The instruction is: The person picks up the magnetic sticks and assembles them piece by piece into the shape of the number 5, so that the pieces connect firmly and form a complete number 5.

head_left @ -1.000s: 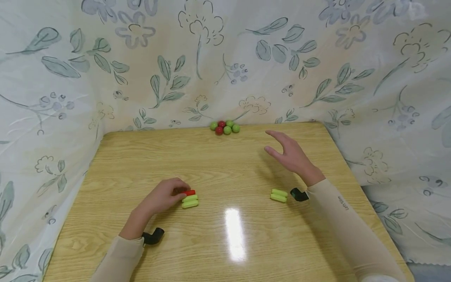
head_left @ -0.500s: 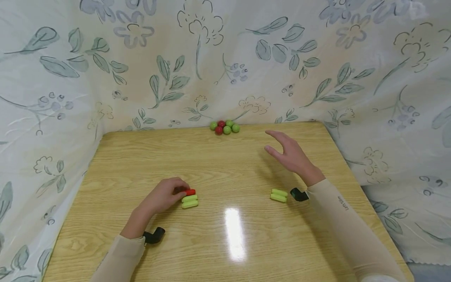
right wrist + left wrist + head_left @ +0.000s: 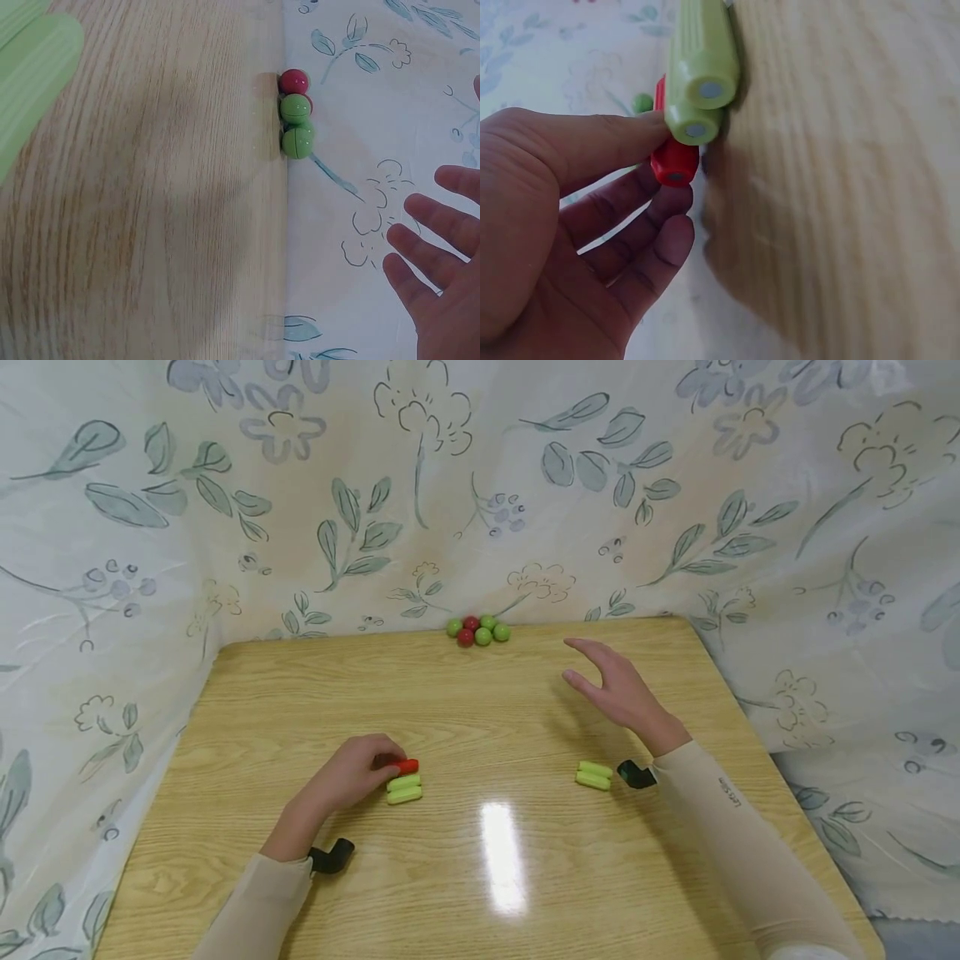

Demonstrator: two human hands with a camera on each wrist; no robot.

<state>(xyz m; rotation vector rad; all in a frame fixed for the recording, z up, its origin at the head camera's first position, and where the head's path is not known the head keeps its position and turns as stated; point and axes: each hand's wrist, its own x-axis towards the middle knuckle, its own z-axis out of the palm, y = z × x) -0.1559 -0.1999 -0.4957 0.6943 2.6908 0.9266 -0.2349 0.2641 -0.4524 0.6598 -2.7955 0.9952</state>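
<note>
My left hand (image 3: 348, 774) pinches a red magnetic rod (image 3: 408, 767) between thumb and fingers, low over the table. Two yellow-green magnetic rods (image 3: 404, 795) lie side by side just nearer to me than the red one. Grey discs show in the ends of these rods in the left wrist view, where the red rod (image 3: 675, 163) is partly behind the thumb and the green rods. On the other side, my right hand (image 3: 621, 692) hovers with fingers extended and holds nothing. Below it lies another pair of yellow-green rods (image 3: 594, 782).
Several green and red balls (image 3: 483, 637) sit clustered at the back edge of the wooden table (image 3: 337, 685). Behind hangs a flowered cloth (image 3: 480, 460). Black wrist-camera mounts (image 3: 333, 857) stick out by each wrist.
My left hand has shifted slightly away from me and to the right with the red rod, so the gap to the green rods has widened a little. The right hand stays put.
</note>
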